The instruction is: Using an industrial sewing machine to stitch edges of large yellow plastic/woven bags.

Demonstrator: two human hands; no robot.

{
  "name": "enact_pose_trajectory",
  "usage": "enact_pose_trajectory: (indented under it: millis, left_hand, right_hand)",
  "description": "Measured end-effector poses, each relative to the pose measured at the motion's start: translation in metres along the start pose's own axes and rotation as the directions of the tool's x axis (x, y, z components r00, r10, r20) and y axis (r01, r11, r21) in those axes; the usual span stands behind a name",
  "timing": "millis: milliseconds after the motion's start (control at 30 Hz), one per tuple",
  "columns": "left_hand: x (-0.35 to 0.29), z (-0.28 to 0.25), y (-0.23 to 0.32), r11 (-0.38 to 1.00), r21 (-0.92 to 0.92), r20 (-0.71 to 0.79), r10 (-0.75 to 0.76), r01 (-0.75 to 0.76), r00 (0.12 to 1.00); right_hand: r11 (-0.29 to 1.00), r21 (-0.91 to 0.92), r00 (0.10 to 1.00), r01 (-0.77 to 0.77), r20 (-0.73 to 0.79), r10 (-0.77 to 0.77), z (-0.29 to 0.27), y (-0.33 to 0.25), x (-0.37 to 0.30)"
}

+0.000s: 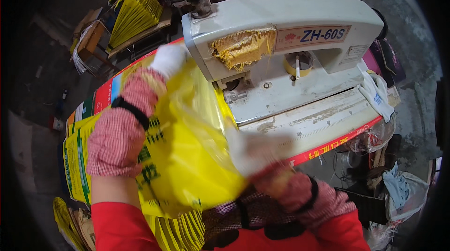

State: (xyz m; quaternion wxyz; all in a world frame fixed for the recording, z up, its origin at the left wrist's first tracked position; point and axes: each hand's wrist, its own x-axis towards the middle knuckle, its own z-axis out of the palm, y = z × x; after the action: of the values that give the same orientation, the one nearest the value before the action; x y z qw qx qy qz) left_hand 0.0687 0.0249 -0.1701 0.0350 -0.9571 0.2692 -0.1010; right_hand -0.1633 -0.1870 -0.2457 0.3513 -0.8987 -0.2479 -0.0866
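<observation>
A yellow plastic bag (pixel 187 152) with dark green print lies under my hands, left of a white machine (pixel 318 7) shaped like a sewing machine. My left hand (pixel 168 62), in a white glove, is at the bag's far end beside the machine's head; its fingers are blurred. At the bag's right edge is my gloved right hand (pixel 251 150), smeared by motion, in front of the worktable. Clear film (pixel 199 115) shows along the bag's edge between the two hands. Whether either hand grips the bag cannot be made out.
A tape roll (pixel 304 65) sits beneath the machine's arm, and a white glove (pixel 376 95) hangs at the table's right end. Folded yellow bags (pixel 136 19) stand on a bench at the far left. More yellow bags (pixel 180 230) are stacked near my lap.
</observation>
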Motion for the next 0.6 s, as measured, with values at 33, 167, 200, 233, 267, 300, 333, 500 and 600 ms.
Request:
enact_pose_trajectory:
  millis: [33, 167, 200, 233, 267, 300, 333, 500, 600]
  left_hand:
    - [0.014, 0.004, -0.021, 0.999, -0.043, -0.108, -0.004, 0.0, 0.994]
    - [0.009, -0.053, 0.012, 0.934, 0.328, -0.332, 0.253, -0.14, 0.909]
    - [0.003, -0.069, 0.025, 0.932, 0.334, -0.336, 0.259, -0.142, 0.905]
    - [-0.008, -0.078, 0.033, 0.934, 0.313, -0.251, 0.256, -0.172, 0.933]
    - [-0.021, -0.087, 0.043, 0.937, 0.288, -0.161, 0.252, -0.199, 0.954]
    - [-0.034, -0.091, 0.054, 0.94, 0.254, -0.047, 0.248, -0.228, 0.968]
    - [-0.05, -0.103, 0.066, 0.941, 0.229, 0.068, 0.24, -0.249, 0.968]
    - [-0.125, -0.153, 0.136, 0.883, -0.186, 0.313, 0.469, -0.43, 0.826]
    - [-0.129, -0.118, 0.152, 0.799, -0.206, 0.481, 0.585, -0.564, 0.653]
  right_hand:
    - [0.865, -0.144, 0.801, 0.481, -0.328, -0.5, 0.014, 0.026, -0.004]
    - [0.856, -0.461, 0.876, -0.236, 0.28, 0.392, -0.022, -0.04, 0.077]
    - [0.887, -0.37, 0.894, -0.275, 0.24, 0.377, -0.028, -0.031, 0.072]
    - [0.918, -0.257, 0.908, -0.303, 0.213, 0.36, -0.026, -0.02, 0.07]
    - [0.938, -0.174, 0.915, -0.3, 0.224, 0.334, -0.019, -0.003, 0.075]
    - [0.936, -0.16, 0.91, -0.313, 0.232, 0.344, -0.023, 0.007, 0.077]
    - [0.975, -0.096, 0.934, -0.201, 0.281, 0.22, -0.031, 0.012, 0.08]
    - [0.988, 0.122, 0.905, -0.094, 0.425, 0.033, -0.048, 0.033, 0.092]
    - [1.0, -0.02, 0.862, 0.017, 0.507, -0.005, -0.048, 0.034, 0.098]
